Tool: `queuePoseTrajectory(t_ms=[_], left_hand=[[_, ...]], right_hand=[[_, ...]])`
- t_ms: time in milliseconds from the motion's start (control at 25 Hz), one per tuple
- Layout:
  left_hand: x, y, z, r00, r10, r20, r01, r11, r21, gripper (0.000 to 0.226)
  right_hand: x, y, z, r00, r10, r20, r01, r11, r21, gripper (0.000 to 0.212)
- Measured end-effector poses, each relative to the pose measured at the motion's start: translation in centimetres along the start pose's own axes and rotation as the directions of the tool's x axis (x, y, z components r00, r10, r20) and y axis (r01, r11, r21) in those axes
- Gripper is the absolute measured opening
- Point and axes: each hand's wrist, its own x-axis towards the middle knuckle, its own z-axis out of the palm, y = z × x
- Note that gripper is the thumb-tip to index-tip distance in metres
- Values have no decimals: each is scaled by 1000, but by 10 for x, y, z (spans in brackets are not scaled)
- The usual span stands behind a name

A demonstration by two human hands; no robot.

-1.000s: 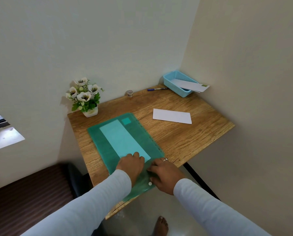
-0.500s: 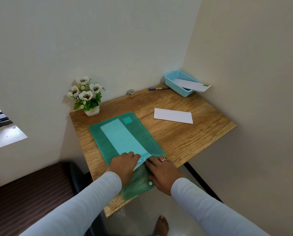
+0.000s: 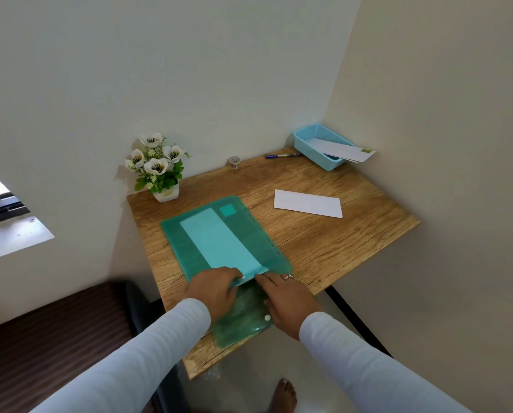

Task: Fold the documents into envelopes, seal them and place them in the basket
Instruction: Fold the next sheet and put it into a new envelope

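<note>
A green translucent folder point(image 3: 189, 248) lies on the wooden desk point(image 3: 338, 248) with a pale document point(image 3: 219, 239) showing through it. Its flap point(image 3: 243, 320), with a white snap button, hangs open toward me over the desk's near edge. My left hand point(image 3: 213, 289) pinches the document's near edge at the folder's mouth. My right hand point(image 3: 288, 299) lies on the flap's right side and holds the folder down, its index finger at the mouth. A white envelope point(image 3: 307, 203) lies flat further right. The blue basket point(image 3: 308, 144) in the far right corner holds a sealed envelope point(image 3: 347, 152) sticking out over its rim.
A potted flower plant point(image 3: 156, 168) stands at the desk's back left. A small tape roll point(image 3: 234, 161) and a blue pen point(image 3: 282, 155) lie along the back wall. Walls close in behind and on the right. A dark seat is at lower left.
The folder's flap has come open toward me. My left hand slid back to the mouth and took the document's edge. My right hand stayed on the flap.
</note>
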Motion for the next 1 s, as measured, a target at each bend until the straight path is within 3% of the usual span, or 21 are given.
queuePoseTrajectory(t_ms=[200, 400, 520, 680, 1000], left_hand=[[3, -7, -3, 1000, -11, 28, 13, 996, -85, 34], [0, -20, -6, 995, 12, 99, 0, 992, -124, 53], [0, -23, -4, 989, 71, 129, -61, 995, -83, 61], [-1, -22, 5, 983, 109, 147, -117, 992, 52, 65], [1, -25, -1, 992, 80, 93, -79, 997, -13, 56]], right_hand=[[4, -12, -1, 1000, -13, -21, 15, 995, 102, 55], [15, -13, -3, 998, 56, 23, -61, 952, 301, 48], [21, -14, -2, 995, 95, 33, -101, 924, 369, 39], [25, -8, -6, 982, 181, -45, -157, 932, 326, 22], [24, -8, -4, 991, 133, 22, -132, 924, 358, 43]])
